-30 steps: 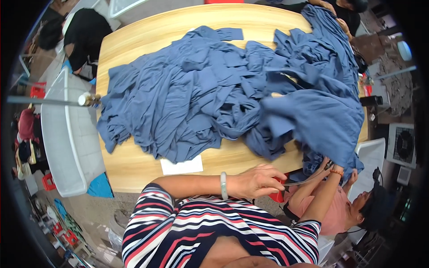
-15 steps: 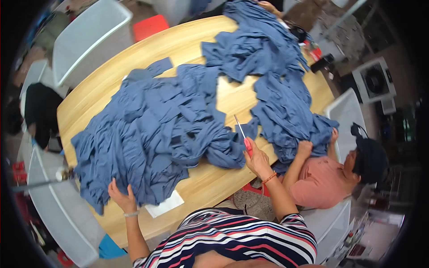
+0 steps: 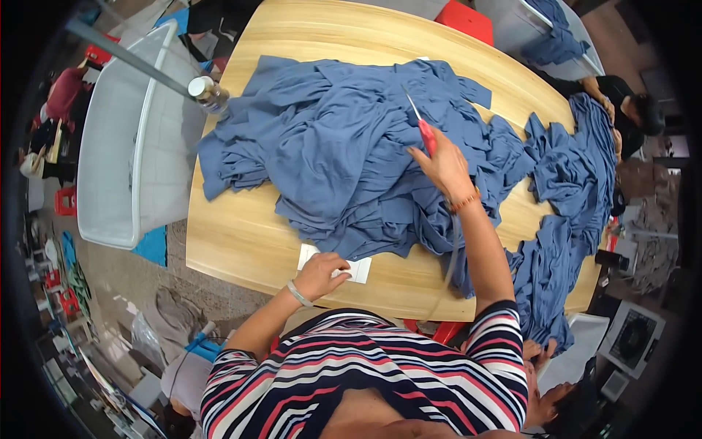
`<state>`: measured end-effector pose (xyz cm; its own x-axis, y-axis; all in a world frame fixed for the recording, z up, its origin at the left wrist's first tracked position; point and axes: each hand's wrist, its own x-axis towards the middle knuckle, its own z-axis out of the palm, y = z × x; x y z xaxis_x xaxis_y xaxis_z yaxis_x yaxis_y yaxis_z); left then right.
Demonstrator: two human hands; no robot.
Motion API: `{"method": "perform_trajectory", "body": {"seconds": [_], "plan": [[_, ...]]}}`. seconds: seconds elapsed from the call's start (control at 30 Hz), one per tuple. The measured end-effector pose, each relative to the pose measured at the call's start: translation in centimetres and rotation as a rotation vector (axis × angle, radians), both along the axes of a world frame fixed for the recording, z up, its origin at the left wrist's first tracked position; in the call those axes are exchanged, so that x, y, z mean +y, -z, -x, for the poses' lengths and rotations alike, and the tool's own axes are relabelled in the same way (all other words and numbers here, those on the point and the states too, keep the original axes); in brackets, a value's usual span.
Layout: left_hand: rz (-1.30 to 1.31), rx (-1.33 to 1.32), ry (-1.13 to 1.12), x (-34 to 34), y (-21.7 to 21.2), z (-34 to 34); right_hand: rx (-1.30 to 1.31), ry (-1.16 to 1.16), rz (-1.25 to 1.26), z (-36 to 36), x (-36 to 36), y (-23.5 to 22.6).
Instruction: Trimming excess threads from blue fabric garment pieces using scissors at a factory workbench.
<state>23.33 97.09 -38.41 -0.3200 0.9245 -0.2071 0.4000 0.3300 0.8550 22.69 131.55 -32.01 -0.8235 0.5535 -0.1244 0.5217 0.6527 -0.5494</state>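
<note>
My right hand (image 3: 444, 162) holds red-handled scissors (image 3: 427, 136), their slim metal blades pointing away from me above a heap of blue garments (image 3: 329, 139). The crumpled garments spread over much of the wooden table (image 3: 227, 245). At the table's near edge, my left hand (image 3: 320, 275) rests over a white sheet (image 3: 358, 269). Its fingers are curled toward the thumb, and what lies between them is too small to make out. Part of the sheet is hidden under that hand and the cloth.
More blue garments (image 3: 578, 175) lie at the table's right, where two co-workers handle cloth. A lidded jar (image 3: 208, 94) stands at the left edge beside a big white tub (image 3: 110, 161). A red stool (image 3: 465, 22) is beyond the far edge, and a black cylinder (image 3: 611, 259) sits far right.
My view has swung left. My left hand has left the garment edge and come to the white sheet, its fingers now curled. My right hand still grips the scissors, now over the heap.
</note>
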Motion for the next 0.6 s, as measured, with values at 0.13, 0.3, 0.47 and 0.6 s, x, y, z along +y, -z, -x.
{"method": "perform_trajectory", "body": {"seconds": [0.13, 0.3, 0.47, 0.6], "plan": [[-0.102, 0.030, -0.538, -1.1, 1.5, 2.0, 0.038, -0.098, -0.069, 7.1, -1.0, 1.5], [0.031, 0.570, -0.595, -2.4, 6.6, 6.2, -0.113, -0.222, -0.082, 11.0, -2.8, 4.5], [-0.182, 0.387, -0.635, -2.2, 4.8, 8.3, -0.140, -0.070, 0.037, 4.6, 0.7, 1.7], [-0.341, -0.068, -0.821, -1.1, -1.8, 7.3, 0.263, 0.125, 0.144, -5.5, 8.6, -2.0]]}}
